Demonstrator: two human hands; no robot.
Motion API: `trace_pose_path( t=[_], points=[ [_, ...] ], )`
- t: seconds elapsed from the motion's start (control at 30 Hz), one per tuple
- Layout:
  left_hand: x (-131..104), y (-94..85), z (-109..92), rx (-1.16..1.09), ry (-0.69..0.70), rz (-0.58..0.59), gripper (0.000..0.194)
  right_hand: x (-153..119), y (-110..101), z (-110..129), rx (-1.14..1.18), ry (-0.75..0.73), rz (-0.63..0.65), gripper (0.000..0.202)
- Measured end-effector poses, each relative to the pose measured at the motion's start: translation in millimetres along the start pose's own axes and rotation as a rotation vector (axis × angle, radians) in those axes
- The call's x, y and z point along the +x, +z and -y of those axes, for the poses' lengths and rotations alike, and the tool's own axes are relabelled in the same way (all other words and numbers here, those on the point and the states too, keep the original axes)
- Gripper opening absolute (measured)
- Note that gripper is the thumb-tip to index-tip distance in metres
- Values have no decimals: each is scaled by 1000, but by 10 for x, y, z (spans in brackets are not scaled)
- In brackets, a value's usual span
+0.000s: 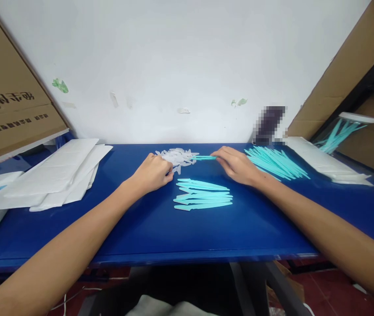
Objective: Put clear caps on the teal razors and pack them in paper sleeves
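My right hand [235, 163] is closed in a pinch around the ends of a couple of slim teal eyebrow razors [204, 157], whose other ends point left to a pile of translucent white blade caps [178, 156]. At the left side of that pile rests my left hand [154, 173], its fingers curled together; whatever they hold is hidden. In front of both hands, several teal eyebrow razors [203, 194] lie roughly side by side on the blue table [190, 235]. A larger heap of teal eyebrow razors [277, 162] spreads just right of my right hand.
White padded sheets [55, 171] are stacked at the left, and another flat white stack [328, 160] lies at the right. A clear container [341, 129] with teal sticks leans at far right. Cardboard boxes [16, 87] flank the table; a white wall [187, 66] stands behind.
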State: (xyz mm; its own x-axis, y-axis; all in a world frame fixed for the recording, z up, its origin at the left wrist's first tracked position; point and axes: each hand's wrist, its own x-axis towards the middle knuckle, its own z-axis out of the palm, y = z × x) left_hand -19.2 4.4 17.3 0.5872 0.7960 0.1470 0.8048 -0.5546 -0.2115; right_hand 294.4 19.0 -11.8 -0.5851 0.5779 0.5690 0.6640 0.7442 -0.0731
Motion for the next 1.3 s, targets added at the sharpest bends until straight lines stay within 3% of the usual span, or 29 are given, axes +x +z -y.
trace_pose_path(
  t=[0.2,0.67,0.87,1.13,1.3],
  points=[
    [35,94,-3,-2,19,-41,33,27,7,102,29,117,159,37],
    [5,59,15,0,24,-74,27,53,-10,280,19,247,199,36],
    [9,87,-41,-273,52,-214,22,57,-27,263,36,310,242,33],
    [94,178,-108,-568,139,-309,19,39,-13,209,18,291,255,36],
    [126,214,-98,-690,211,-262,21,48,-35,206,-57,294,247,38]
  ],
)
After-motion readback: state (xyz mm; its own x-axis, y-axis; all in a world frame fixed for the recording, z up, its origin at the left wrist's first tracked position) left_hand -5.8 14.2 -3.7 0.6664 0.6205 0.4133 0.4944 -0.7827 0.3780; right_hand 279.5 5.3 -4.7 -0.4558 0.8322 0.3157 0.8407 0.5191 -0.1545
